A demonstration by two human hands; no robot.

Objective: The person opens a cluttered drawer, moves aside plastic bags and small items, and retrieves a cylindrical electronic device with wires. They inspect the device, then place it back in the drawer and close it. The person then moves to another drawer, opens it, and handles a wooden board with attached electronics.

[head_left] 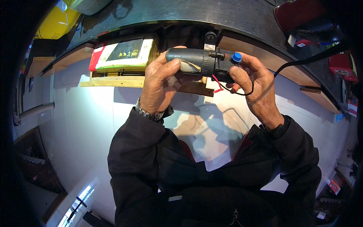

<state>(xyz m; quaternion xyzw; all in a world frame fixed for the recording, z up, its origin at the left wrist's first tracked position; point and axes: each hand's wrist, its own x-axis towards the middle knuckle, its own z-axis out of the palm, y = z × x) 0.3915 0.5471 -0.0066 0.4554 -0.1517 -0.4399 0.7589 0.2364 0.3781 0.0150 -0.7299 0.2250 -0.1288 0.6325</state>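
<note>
Before me, at the edge of the workbench, I hold up a black cylindrical device with a blue knob, perhaps a small pump or motor. My left hand grips its left end, the thumb on a folded piece of worn sandpaper or paper against the body. My right hand holds the other end, its thumb by the dark housing below the knob. A red wire and a thin black wire hang from the underside. A metal bracket stands behind the device.
The dark workbench curves across the top, with open wooden drawers below. One drawer holds a yellow and red box. A thick black cable runs in from the right. A yellow container stands at the upper left.
</note>
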